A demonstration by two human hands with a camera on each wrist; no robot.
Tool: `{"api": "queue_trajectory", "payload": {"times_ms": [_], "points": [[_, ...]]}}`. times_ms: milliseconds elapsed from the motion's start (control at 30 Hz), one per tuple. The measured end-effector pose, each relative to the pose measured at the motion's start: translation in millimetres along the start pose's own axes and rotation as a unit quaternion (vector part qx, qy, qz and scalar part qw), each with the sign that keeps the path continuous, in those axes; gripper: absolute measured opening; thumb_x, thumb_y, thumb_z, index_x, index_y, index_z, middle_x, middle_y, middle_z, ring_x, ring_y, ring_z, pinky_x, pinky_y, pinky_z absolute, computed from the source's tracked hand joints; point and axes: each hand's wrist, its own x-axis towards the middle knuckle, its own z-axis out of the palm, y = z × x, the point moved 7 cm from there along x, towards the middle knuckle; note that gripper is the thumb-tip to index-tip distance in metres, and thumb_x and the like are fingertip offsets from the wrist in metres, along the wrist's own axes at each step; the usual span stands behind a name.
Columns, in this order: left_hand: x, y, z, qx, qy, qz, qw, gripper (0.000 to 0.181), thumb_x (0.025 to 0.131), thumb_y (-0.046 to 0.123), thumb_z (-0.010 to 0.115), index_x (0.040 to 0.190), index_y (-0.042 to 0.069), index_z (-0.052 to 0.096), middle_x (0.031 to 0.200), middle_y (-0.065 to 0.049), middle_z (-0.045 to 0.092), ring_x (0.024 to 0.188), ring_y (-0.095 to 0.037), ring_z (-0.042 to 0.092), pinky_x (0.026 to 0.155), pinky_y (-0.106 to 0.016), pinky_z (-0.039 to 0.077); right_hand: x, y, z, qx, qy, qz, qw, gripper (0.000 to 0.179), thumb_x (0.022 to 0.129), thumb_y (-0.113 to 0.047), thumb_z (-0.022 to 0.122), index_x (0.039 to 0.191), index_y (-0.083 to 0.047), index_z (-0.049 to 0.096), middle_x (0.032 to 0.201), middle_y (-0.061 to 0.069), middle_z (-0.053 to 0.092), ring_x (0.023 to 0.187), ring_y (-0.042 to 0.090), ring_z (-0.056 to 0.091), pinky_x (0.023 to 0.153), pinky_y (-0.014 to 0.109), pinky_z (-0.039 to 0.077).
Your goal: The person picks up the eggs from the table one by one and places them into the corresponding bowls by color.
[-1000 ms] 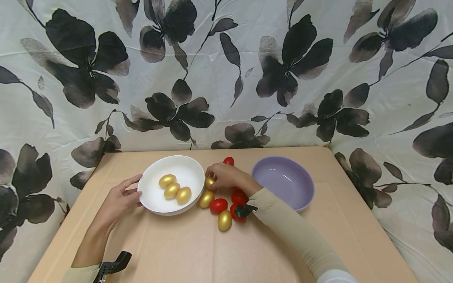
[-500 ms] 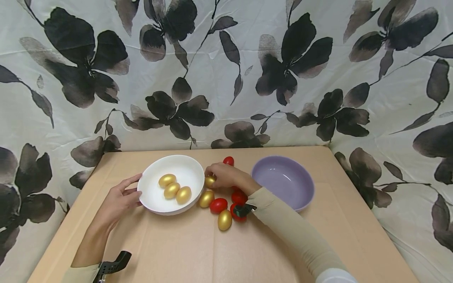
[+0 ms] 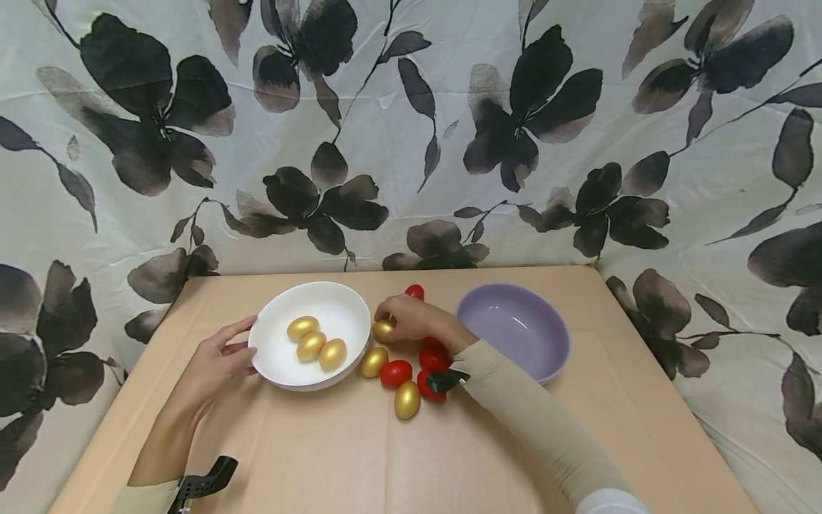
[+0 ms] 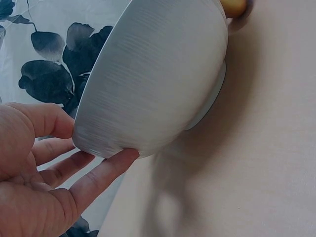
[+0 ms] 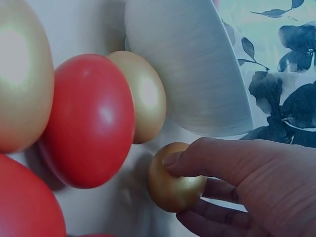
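Note:
My left hand holds the left side of a white bowl, fingers and thumb at its rim and outer wall. Inside the bowl lie three gold eggs. Right of it, my right hand pinches another gold egg between thumb and fingers, close to the bowl's outer wall. Near that hand, more gold eggs and several red eggs lie on the table. One red egg shows behind the hand; others are partly hidden by the hand and wrist.
A purple bowl with nothing in it stands to the right, behind my right forearm. The wooden table ends at the back against a floral cloth. Each wrist wears a black camera strap.
My right hand has shifted very slightly to the right with the gold egg, which shows a little more now. The left hand and both bowls look the same.

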Motion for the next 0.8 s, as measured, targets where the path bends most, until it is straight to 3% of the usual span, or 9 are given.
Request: {"api": "queue_trajectory", "payload": {"times_ms": [800], "points": [[16.6,4.0,-2.7,0.001,-0.002,0.004,1.0000,0.067,0.099,0.001,0.059,0.159,0.003,0.030,0.147,-0.038,0.043,0.104,-0.013,0.070,0.084,-0.042,0.062,-2.0,10,-26,0.073,-0.026,-0.011,0.9969,0.031,0.086,-0.005,0.076,0.117,-0.011,0.072,0.111,-0.002,0.069,0.105,0.015,0.064,0.093,0.027,0.055]]}}
